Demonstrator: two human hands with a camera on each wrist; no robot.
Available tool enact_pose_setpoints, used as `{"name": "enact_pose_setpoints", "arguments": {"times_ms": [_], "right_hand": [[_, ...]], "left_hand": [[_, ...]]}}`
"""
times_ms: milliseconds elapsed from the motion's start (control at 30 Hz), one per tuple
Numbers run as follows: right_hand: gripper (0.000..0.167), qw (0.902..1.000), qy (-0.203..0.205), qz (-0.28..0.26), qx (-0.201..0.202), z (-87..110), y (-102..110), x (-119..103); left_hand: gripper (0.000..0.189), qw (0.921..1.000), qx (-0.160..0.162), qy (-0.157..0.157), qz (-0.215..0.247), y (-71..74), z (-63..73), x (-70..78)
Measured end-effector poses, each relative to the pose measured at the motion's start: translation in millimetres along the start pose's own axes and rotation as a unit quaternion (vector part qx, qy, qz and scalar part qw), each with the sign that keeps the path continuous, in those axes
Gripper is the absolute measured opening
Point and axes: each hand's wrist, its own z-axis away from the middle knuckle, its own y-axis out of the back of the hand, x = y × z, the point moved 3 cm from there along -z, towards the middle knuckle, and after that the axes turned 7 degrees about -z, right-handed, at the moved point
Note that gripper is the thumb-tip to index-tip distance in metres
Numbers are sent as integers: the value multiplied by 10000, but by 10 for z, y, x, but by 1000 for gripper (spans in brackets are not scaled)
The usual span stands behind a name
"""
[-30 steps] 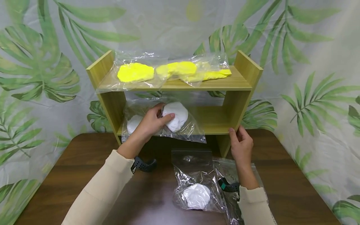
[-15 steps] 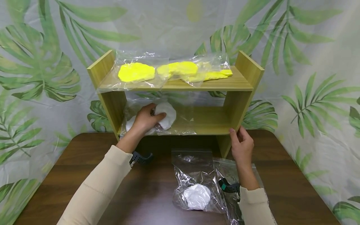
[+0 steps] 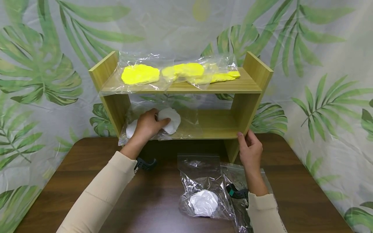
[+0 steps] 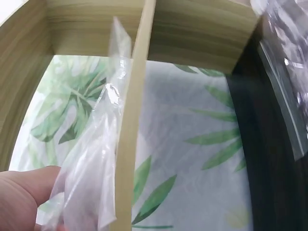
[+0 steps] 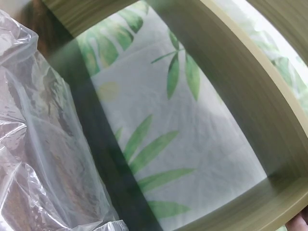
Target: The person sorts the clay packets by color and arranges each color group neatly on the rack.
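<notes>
My left hand [image 3: 148, 124] pinches a clear bag of white clay [image 3: 170, 120], thumb in front, at the lower shelf board of a small wooden shelf [image 3: 252, 106]. In the left wrist view the bag [image 4: 91, 178] lies along the board's edge, with the thumb beside it. Another white clay lump [image 3: 131, 128] in clear plastic lies to the left, partly hidden behind the hand. My right hand [image 3: 250, 150] grips the shelf's right side panel near the lower board's end; only a bit of that hand shows in the right wrist view.
Yellow clay lumps [image 3: 140, 74] in clear bags lie along the top shelf. On the brown table [image 3: 151, 197] in front sits a zip bag with white clay [image 3: 204, 203]. Another clear bag [image 3: 242, 207] lies partly under the right forearm. A leaf-patterned cloth [image 3: 180, 29] hangs behind.
My left hand has moved left with the bag of white clay, setting it further back over the lower board. The bagged lump on the left has shifted slightly left. My right hand stays put.
</notes>
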Motion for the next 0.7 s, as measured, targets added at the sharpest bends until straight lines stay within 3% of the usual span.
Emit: {"name": "enact_pose_setpoints", "arguments": {"times_ms": [133, 367, 533, 700], "right_hand": [[31, 10000, 25, 26, 15, -1, -1, -8], [31, 10000, 0, 52, 17, 4, -1, -17], [34, 10000, -26, -32, -7, 10, -4, -32], [35, 10000, -58, 3, -3, 17, -12, -54]], "left_hand": [[41, 9984, 321, -52, -473, 6, 29, 31], [36, 9866, 861, -244, -1365, 17, 74, 82], [42, 9821, 846, -324, -1651, 23, 71, 78], [46, 9850, 611, -211, -1599, 17, 61, 33]]}}
